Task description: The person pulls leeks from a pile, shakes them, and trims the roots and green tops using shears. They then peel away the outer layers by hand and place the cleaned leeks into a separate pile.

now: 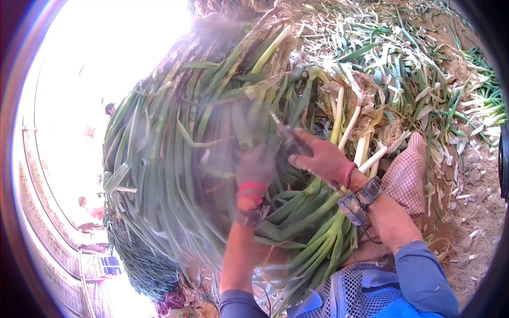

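Observation:
A large heap of long green onions (175, 143) fills the middle of the head view, its leaves hanging toward the left. My left hand (255, 168), in a pinkish-red glove, is against the leaves; its fingers are blurred by a hazy patch. My right hand (323, 159), in a similar glove, is closed round a small hand tool (289, 139) with a dark handle and a narrow pale metal tip pointing up and left. Several green onions with white stems (350, 127) lie beyond and beneath my right wrist, their leaves bending down toward my lap.
Cut leaves and peelings (392, 58) litter the ground at the upper right. More green onions (485, 100) lie at the far right edge. Checked cloth (405, 172) covers my leg. Another green pile (143, 265) stands at lower left, near glaring plastic sheeting and a distant person.

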A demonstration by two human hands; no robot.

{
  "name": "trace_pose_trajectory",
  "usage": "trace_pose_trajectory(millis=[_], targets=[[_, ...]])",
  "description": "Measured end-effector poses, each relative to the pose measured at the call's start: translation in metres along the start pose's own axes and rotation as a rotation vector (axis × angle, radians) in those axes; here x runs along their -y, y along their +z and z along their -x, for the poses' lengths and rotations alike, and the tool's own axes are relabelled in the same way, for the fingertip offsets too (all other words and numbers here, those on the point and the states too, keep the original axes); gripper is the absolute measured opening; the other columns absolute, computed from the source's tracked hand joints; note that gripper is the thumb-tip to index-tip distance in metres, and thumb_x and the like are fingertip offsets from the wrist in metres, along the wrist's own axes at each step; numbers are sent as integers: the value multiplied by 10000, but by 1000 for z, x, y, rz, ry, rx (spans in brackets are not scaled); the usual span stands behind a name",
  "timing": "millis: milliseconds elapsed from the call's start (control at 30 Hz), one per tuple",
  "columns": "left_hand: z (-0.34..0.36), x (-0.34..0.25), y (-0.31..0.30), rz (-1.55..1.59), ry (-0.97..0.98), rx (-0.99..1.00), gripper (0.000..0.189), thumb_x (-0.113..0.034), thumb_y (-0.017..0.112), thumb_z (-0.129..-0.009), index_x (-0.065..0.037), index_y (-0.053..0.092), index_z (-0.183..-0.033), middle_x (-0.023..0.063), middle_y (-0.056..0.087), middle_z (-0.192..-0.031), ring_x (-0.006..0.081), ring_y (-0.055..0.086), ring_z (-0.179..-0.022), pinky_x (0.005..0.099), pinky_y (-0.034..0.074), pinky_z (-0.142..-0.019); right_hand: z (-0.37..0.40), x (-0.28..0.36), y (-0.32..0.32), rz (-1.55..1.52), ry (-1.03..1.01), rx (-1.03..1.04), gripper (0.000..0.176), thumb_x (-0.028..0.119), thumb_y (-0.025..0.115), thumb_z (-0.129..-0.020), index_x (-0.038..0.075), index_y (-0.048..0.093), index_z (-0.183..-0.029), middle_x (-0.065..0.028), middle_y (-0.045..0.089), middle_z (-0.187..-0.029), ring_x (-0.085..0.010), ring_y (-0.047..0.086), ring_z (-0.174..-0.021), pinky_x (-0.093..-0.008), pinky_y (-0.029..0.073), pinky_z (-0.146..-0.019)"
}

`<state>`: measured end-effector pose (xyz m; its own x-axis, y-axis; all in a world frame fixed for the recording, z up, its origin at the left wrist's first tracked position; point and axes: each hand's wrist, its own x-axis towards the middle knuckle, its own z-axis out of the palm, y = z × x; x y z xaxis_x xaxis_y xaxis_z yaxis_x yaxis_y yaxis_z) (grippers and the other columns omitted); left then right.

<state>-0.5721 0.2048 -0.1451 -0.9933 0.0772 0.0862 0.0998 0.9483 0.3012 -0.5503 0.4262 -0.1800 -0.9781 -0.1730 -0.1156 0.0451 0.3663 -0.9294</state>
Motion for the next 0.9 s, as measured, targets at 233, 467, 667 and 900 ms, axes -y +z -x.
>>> trace_pose_trajectory(millis=[233, 467, 667, 900], targets=[[-32, -14, 16, -89, 139, -151, 428, -233, 714, -909, -87, 702, -1311, 191, 717, -1277, 405, 699, -1140, 487, 559, -946, -56, -8, 10, 14, -78, -57, 867, 502, 708, -938, 64, 415, -1627, -297, 718, -1242, -467, 686, -1153, -488, 525, -1021], [-74, -4, 20, -429, 137, -178, 554, -227, 696, -869, -115, 615, -1406, 137, 692, -1341, 367, 671, -1195, 506, 546, -952, -105, -4, -12, 101, 17, -112, 875, 510, 694, -933, 98, 397, -1646, -280, 730, -1235, -450, 698, -1156, -493, 529, -1022], [-104, 6, 38, -637, 120, -232, 464, -236, 716, -862, -106, 621, -1297, 111, 725, -1206, 327, 721, -1094, 491, 576, -877, -156, -2, -35, 152, 68, -177, 877, 494, 673, -908, 95, 410, -1643, -251, 738, -1257, -413, 708, -1173, -459, 536, -1025], [-123, -8, 32, -679, -73, 12, 314, -254, 702, -894, -110, 685, -1172, 124, 767, -1106, 328, 745, -1058, 482, 591, -865, -162, -17, -49, 185, 51, -225, 865, 511, 683, -922, 96, 417, -1634, -234, 750, -1225, -399, 720, -1139, -464, 541, -1000]])
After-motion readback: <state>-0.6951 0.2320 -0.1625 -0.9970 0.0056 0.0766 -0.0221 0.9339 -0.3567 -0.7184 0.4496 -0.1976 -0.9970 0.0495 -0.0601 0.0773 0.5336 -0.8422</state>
